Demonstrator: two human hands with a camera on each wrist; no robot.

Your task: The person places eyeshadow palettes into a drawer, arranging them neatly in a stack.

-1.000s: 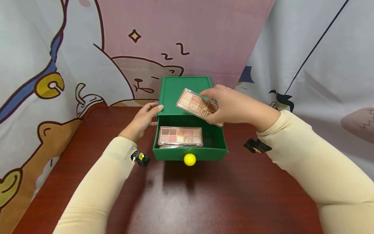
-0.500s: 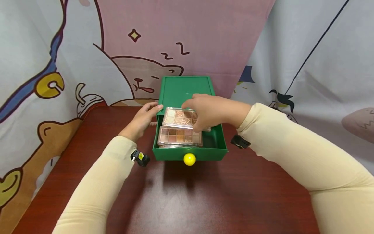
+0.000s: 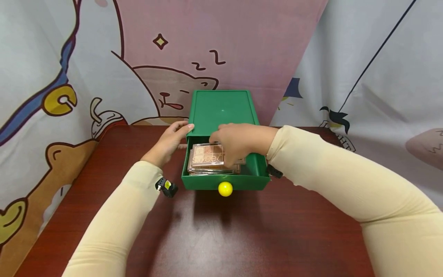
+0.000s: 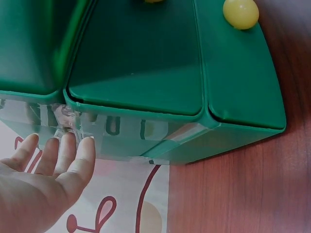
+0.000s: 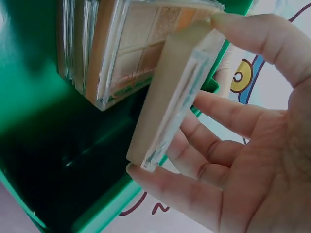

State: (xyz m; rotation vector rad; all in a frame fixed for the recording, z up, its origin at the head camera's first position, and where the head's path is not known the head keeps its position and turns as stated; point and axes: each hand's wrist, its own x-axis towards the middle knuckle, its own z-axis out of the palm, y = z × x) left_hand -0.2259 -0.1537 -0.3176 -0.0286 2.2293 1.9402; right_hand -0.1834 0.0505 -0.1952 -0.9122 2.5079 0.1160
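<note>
Eyeshadow palette (image 3: 209, 157) with a clear lid is held by the right hand (image 3: 238, 141) inside the open green drawer (image 3: 257, 169), low over a stack of similar palettes (image 3: 194, 169) that lies in the left part of the drawer. On the lid, large pale letters read "sweet"; the end of the word goes under the hand and cannot be read. No other writing is legible on the palettes.

In the right wrist view the fingers (image 5: 252, 34) of the right hand are half curled around the palette (image 5: 175, 97): one fingertip presses on its upper corner, the thumb presses on its lower corner, and the other fingers lie behind its back. The palette is tilted here, its edge leaning close against the stack (image 5: 112, 53), but whether they touch cannot be told.

The left hand (image 3: 169, 140) rests on the left side of the green drawer box (image 3: 221, 105), at the corner where the drawer comes out. In the left wrist view its fingers (image 4: 73, 150) are nearly straight and close together, the tips touching the green side wall (image 4: 146, 131); they hold nothing.

The drawer has a round yellow knob (image 3: 225, 188) on its front. The box stands on a dark red wooden tabletop (image 3: 242, 238), in front of a cloth backdrop (image 3: 166, 57) with cartoon drawings, where the marks "z z" are drawn above a sleeping bear.
</note>
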